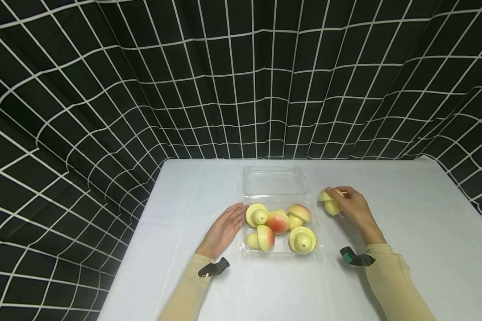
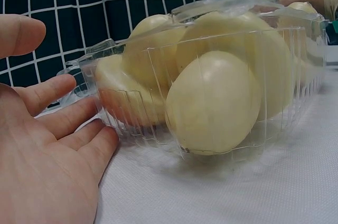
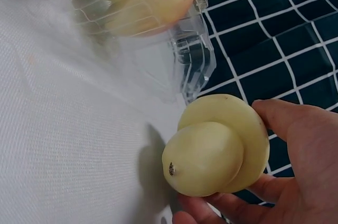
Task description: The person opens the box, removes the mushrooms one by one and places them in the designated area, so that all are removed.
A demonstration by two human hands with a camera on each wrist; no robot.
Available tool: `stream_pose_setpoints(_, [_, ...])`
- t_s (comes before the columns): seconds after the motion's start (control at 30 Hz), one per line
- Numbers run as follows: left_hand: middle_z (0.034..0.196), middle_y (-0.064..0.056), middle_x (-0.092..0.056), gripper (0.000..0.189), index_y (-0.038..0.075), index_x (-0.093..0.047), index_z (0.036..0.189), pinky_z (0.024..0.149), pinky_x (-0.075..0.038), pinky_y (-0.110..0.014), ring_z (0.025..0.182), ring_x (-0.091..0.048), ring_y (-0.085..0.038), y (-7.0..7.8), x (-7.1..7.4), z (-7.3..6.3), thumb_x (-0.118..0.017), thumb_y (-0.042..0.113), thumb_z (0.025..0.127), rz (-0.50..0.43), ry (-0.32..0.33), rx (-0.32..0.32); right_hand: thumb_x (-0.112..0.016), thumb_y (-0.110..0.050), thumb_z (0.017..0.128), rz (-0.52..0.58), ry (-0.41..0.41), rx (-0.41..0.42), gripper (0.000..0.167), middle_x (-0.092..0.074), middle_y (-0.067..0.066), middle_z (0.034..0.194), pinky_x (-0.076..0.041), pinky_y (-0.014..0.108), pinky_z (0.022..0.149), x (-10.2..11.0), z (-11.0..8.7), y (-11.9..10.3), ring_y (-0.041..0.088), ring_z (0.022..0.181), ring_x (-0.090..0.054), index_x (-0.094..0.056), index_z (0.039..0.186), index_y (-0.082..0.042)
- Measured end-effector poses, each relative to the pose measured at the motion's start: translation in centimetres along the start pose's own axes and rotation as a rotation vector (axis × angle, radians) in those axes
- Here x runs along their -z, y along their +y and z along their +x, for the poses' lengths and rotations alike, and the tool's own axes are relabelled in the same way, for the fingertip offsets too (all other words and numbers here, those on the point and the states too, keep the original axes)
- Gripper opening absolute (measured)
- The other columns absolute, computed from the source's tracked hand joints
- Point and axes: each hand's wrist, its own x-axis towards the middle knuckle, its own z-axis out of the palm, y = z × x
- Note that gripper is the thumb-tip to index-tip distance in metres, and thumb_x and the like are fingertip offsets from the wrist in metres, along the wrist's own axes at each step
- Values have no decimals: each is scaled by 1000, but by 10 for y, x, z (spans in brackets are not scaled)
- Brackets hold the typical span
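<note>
Curtain cloth (image 1: pixel 245 67), black with a white grid, hangs in soft folds at the far side and down both flanks! Below it spreads the tabletop (image 1: pixel 172 223), white, its covering finely woven up close. Tan sleeves (image 1: pixel 395 276) come in from the near side, smooth and close-fitting. Centre stage, the container (image 1: pixel 282 248): clear, glossy plastic, ribbed walls, its shallow rectangular lid (image 1: pixel 274 183) folded open on the far side. Left hand (image 1: pixel 224 229) now, relaxed and free of any grip, fingers extended to the container's left wall; whether they press it, I cannot tell. Over on the right, the right hand (image 1: pixel 357 209) has a mushroom-shaped piece (image 3: pixel 211 145) pinched between thumb and fingers, well clear of the container's right side: round cap, bulbous stem, smooth pale yellow, a small dark spot at the stem's end. Five matching pieces (image 1: pixel 278 222) sit inside, three far, two near with a gap between them, some domes blushing red! Smallest of all, dark, curved wrist devices (image 1: pixel 213 269) at the cuffs, the right one showing green.
</note>
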Motion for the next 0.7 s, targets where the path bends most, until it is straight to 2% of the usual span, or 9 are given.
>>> stream_pose_setpoints(0.23, [169, -22, -14, 56, -4, -12, 159, 131, -20, -32, 159, -12, -31, 0, 0, 0, -23, 26, 113, -13, 1, 5, -45, -68, 97, -3, -9, -3, 92, -45, 35, 146, -53, 20, 71, -2, 0, 3, 36, 114, -58, -37, 151, 5])
stream_pose_setpoints(0.5, [169, -23, -12, 57, -4, -10, 159, 131, -19, -33, 159, -11, -31, 0, 0, 0, -22, 27, 113, 1, -13, -3, -43, -71, 96, -13, -5, -5, 92, -44, 34, 148, -50, 50, 99, -3, 1, 4, 45, 129, -49, -36, 152, 2])
stream_pose_setpoints(0.7, [169, -23, -12, 57, -4, -10, 159, 130, -21, -31, 159, -11, -31, 0, 1, 0, -21, 27, 113, -4, -10, 0, -42, -73, 96, -29, -1, -4, 94, -44, 35, 148, -49, 55, 101, -5, 1, 6, 46, 129, -49, -37, 152, 2])
